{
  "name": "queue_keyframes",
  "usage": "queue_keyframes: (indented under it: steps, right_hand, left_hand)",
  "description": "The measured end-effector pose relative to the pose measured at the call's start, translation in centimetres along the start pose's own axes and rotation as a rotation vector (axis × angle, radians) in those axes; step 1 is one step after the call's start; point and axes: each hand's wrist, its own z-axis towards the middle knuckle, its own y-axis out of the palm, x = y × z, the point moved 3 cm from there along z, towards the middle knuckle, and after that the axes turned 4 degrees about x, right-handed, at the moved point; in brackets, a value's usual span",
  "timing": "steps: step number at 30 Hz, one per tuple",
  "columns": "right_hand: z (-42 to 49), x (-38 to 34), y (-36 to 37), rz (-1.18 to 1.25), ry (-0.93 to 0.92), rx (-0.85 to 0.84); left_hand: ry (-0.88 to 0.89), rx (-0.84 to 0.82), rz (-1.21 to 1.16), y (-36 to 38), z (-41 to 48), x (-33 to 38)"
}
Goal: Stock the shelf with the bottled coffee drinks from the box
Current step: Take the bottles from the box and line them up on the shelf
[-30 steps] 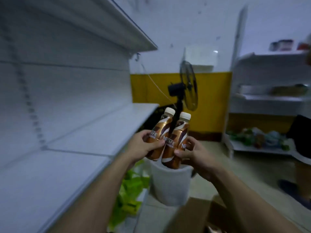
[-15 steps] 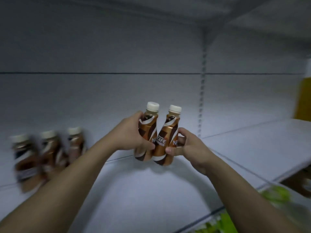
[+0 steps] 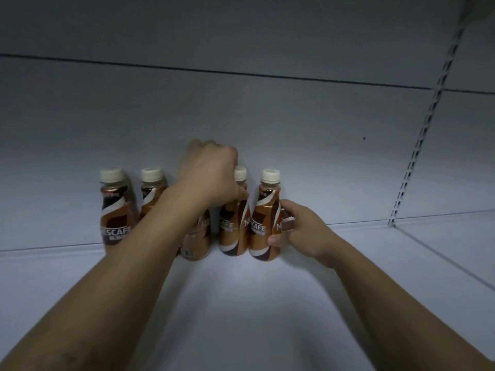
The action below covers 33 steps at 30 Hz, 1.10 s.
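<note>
Several brown coffee bottles with cream caps stand in a row at the back of the white shelf (image 3: 241,303). My right hand (image 3: 302,231) grips the rightmost bottle (image 3: 263,226) by its side, with its base on the shelf. My left hand (image 3: 209,180) is closed around the upper part of the bottle beside it (image 3: 231,231), which also stands on the shelf. My left hand and wrist hide the top of the middle bottle (image 3: 194,245). Two more bottles, one (image 3: 115,212) at the far left and one (image 3: 151,191) beside it, stand free. The box is out of view.
The shelf's white back panel (image 3: 241,116) rises right behind the bottles. A slotted upright rail (image 3: 417,145) runs down at the right, with bare shelf surface (image 3: 442,236) beyond it. Another shelf's underside (image 3: 241,22) is overhead.
My view turned from the room to the shelf. Both hands carried the two bottles in from mid-air and set them down at the right end of the standing row.
</note>
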Motion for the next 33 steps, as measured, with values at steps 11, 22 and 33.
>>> queue_keyframes:
  steps: [11,22,33]
  right_hand:
    - [1.7,-0.1,1.4,-0.040,0.027,0.120]
    - [-2.8,-2.3,-1.6,-0.118,-0.103,0.235]
    - [-16.7,0.1,-13.2,-0.426,-0.029,0.502]
  left_hand:
    - [0.021,-0.041,0.245,-0.1,1.1,-0.8]
    - [0.219,0.021,0.193,-1.4,-0.6,0.3]
    - [0.588,-0.031,-0.275,-4.1,-6.1,13.2]
